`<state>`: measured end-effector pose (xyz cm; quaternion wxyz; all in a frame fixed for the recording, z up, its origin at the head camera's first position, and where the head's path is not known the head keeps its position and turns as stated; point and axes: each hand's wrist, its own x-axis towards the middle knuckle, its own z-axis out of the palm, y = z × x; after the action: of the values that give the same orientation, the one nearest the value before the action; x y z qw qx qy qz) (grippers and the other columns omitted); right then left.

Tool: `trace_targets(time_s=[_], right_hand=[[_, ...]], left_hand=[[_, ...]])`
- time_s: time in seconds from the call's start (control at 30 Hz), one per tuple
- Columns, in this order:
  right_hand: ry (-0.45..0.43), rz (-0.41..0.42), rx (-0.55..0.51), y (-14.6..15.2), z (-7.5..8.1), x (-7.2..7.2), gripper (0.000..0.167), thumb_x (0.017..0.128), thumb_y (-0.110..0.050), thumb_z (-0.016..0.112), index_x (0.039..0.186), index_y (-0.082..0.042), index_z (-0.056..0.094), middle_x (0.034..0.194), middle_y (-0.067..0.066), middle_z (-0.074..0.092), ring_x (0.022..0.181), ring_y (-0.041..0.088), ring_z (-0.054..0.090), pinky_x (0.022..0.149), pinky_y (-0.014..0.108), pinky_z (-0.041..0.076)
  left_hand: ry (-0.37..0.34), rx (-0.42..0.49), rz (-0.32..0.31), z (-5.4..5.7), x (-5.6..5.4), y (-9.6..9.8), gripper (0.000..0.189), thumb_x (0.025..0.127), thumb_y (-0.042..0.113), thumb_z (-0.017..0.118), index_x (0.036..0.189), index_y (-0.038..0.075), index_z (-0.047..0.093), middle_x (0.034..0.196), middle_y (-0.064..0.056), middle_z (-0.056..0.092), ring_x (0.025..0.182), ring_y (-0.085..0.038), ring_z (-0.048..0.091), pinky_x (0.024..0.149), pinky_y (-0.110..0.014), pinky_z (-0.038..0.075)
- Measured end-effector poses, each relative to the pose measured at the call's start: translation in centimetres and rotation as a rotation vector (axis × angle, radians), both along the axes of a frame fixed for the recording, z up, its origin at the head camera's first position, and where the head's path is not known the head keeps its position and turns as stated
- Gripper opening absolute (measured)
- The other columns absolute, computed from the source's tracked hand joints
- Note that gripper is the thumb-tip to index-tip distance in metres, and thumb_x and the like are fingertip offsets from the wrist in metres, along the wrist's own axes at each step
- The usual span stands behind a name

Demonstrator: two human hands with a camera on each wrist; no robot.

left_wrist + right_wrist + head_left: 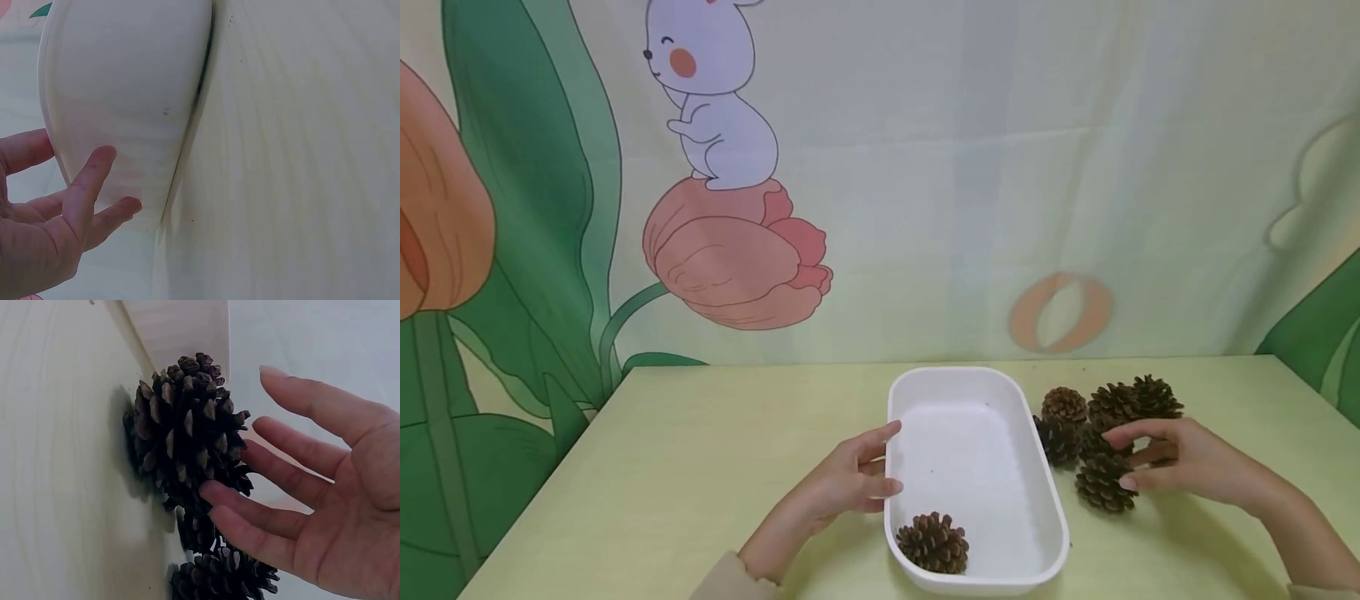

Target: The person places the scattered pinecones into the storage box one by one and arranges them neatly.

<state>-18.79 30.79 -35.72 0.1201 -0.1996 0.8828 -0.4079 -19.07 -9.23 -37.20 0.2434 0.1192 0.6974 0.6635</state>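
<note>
A white oblong tray (973, 392) stands on the table with one brown pinecone (934, 543) in its near left corner. My left hand (853, 475) holds the tray's left side; in the left wrist view, fingers (94, 178) lie against the outer wall and a digit reaches over the rim. To the right of the tray, my right hand (1187, 467) hovers at a dark pinecone (1107, 483), fingers spread and loosely bent. In the right wrist view this pinecone (187, 425) lies in front of the fingers, the thumb apart from it; contact by the lower fingertips is unclear.
More pinecones (1064, 406) are clustered along the tray's right side, partly behind my right hand. The pale yellow-green table (737, 450) ends at the back against a printed cloth (910, 208) with a rabbit and tulips.
</note>
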Motion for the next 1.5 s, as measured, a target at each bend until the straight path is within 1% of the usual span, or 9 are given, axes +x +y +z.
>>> trace_targets(time_s=[0.2, 0.4, 0.53, 0.77, 0.97, 1.17, 1.33, 1.43, 1.5], right_hand=[[-0.034, 0.032, 0.033, -0.1, -0.2, -0.1, 0.055, 0.080, -0.022, 0.069, 0.125, 0.004, 0.049, 0.127, 0.033, 0.043, 0.091, 0.003, 0.061, 0.069, 0.027, 0.052], [-0.010, 0.064, 0.049, -0.3, -0.6, -0.1, 0.056, 0.079, -0.023, 0.070, 0.124, 0.004, 0.050, 0.124, 0.031, 0.046, 0.094, 0.018, 0.062, 0.069, 0.027, 0.052], [-0.007, 0.081, 0.040, -0.5, -0.8, -0.2, 0.060, 0.076, -0.025, 0.073, 0.124, 0.005, 0.051, 0.125, 0.033, 0.045, 0.093, 0.005, 0.061, 0.071, 0.030, 0.054], [0.047, 0.092, 0.085, -0.8, -1.1, -0.2, 0.066, 0.070, -0.030, 0.076, 0.121, 0.005, 0.053, 0.120, 0.029, 0.051, 0.090, 0.010, 0.061, 0.070, 0.026, 0.055], [0.062, 0.128, 0.068, -0.9, -1.4, -0.2, 0.062, 0.070, -0.026, 0.077, 0.118, 0.007, 0.054, 0.113, 0.028, 0.055, 0.087, 0.003, 0.058, 0.070, 0.024, 0.054], [0.068, 0.106, 0.053, -1.0, -0.7, 0.0, 0.058, 0.072, -0.025, 0.076, 0.117, 0.006, 0.055, 0.102, 0.016, 0.060, 0.083, 0.001, 0.057, 0.069, 0.023, 0.054], [0.085, 0.093, -0.008, -1.0, 0.5, 0.5, 0.054, 0.078, -0.016, 0.071, 0.121, 0.008, 0.051, 0.090, 0.003, 0.058, 0.077, 0.004, 0.057, 0.064, 0.025, 0.053], [0.127, 0.089, -0.044, -1.2, 1.0, 0.8, 0.051, 0.079, -0.012, 0.070, 0.123, 0.004, 0.051, 0.091, -0.004, 0.059, 0.075, 0.005, 0.058, 0.058, 0.026, 0.052], [0.163, 0.087, -0.066, -1.5, 1.2, 1.0, 0.049, 0.079, -0.009, 0.069, 0.124, -0.001, 0.052, 0.098, -0.012, 0.058, 0.075, 0.006, 0.060, 0.055, 0.026, 0.052]], left_hand=[[0.000, 0.002, 0.005, 0.0, 0.0, 0.0, 0.074, 0.081, -0.008, 0.060, 0.144, 0.008, 0.024, 0.141, -0.027, 0.030, 0.123, -0.040, 0.040, 0.083, -0.049, 0.049], [-0.005, 0.007, 0.005, 0.0, 0.0, 0.0, 0.074, 0.081, -0.009, 0.059, 0.144, 0.008, 0.024, 0.141, -0.027, 0.030, 0.122, -0.039, 0.041, 0.082, -0.048, 0.050], [-0.008, 0.010, 0.006, 0.0, 0.0, 0.1, 0.074, 0.081, -0.008, 0.059, 0.144, 0.008, 0.024, 0.141, -0.027, 0.030, 0.122, -0.039, 0.041, 0.082, -0.048, 0.050], [-0.002, 0.001, 0.009, 0.0, 0.0, 0.1, 0.074, 0.081, -0.008, 0.060, 0.144, 0.008, 0.025, 0.141, -0.027, 0.030, 0.123, -0.040, 0.040, 0.083, -0.049, 0.049], [-0.007, -0.002, 0.010, 0.0, -0.1, 0.1, 0.074, 0.081, -0.008, 0.060, 0.144, 0.009, 0.025, 0.141, -0.027, 0.030, 0.122, -0.039, 0.041, 0.083, -0.049, 0.049], [-0.008, -0.008, 0.012, 0.0, -0.1, 0.1, 0.073, 0.082, -0.008, 0.060, 0.144, 0.009, 0.025, 0.141, -0.027, 0.030, 0.122, -0.039, 0.042, 0.083, -0.049, 0.049], [-0.009, -0.008, 0.011, 0.0, -0.1, 0.1, 0.073, 0.082, -0.007, 0.060, 0.144, 0.009, 0.025, 0.141, -0.027, 0.031, 0.122, -0.039, 0.041, 0.083, -0.049, 0.049], [-0.010, -0.009, 0.011, 0.0, -0.1, 0.1, 0.073, 0.082, -0.007, 0.060, 0.144, 0.009, 0.025, 0.141, -0.026, 0.031, 0.122, -0.038, 0.042, 0.084, -0.049, 0.048], [-0.011, -0.010, 0.011, -0.1, -0.1, 0.1, 0.073, 0.082, -0.007, 0.060, 0.144, 0.009, 0.025, 0.141, -0.026, 0.031, 0.122, -0.038, 0.042, 0.084, -0.049, 0.049]])
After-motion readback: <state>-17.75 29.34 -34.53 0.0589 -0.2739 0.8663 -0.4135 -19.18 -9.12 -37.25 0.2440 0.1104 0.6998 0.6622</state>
